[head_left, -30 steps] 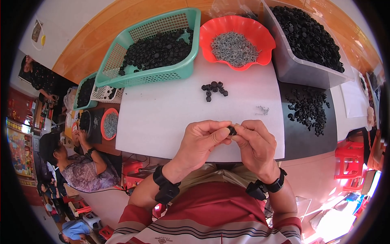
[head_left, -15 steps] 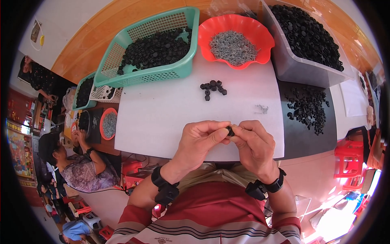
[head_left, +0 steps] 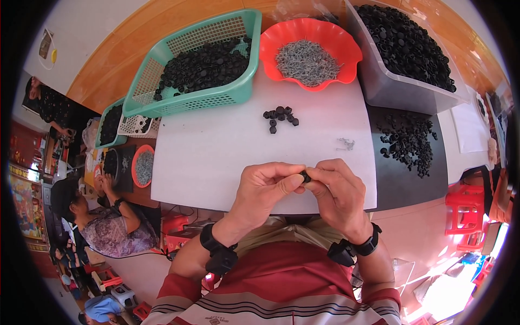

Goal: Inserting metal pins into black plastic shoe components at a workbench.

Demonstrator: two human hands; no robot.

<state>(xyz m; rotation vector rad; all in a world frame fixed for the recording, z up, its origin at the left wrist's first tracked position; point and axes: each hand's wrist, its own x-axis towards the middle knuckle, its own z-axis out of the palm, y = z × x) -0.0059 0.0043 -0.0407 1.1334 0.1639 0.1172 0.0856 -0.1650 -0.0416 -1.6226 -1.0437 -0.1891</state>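
Item: small black cap [head_left: 306, 176], round, matte, plastic-looking; held above the near edge of the bench [head_left: 216, 157], pinched between both hands.

Left hand [head_left: 265, 189]: grip closed on the cap, thumb and curled fingers pressing it from the left. Black band at the wrist.

Right hand [head_left: 338, 189]: grip closed on the same cap from the right, fingers bent over it; fingertips of both hands touch. Black band at the wrist.

Bench: flat white board, smooth, with a dark panel [head_left: 406, 179] along its right side.

On the bench, far side:
- Teal basket [head_left: 227, 97], plastic, perforated lattice walls, filled with black caps.
- Red bowl [head_left: 346, 46], glossy plastic, scalloped rim, holding a heap of thin grey metal pins.
- Grey tub [head_left: 390, 89], translucent, straight-walled, heaped with black caps.

Centre of the bench: small cluster of loose caps [head_left: 280, 116], well apart from the hands. Just right of it, a few loose metal pins [head_left: 345, 143].

On the dark panel: scattered black caps [head_left: 409, 141], loosely spread.

Left, lower level: another person [head_left: 108, 222] seated at a second set of baskets.
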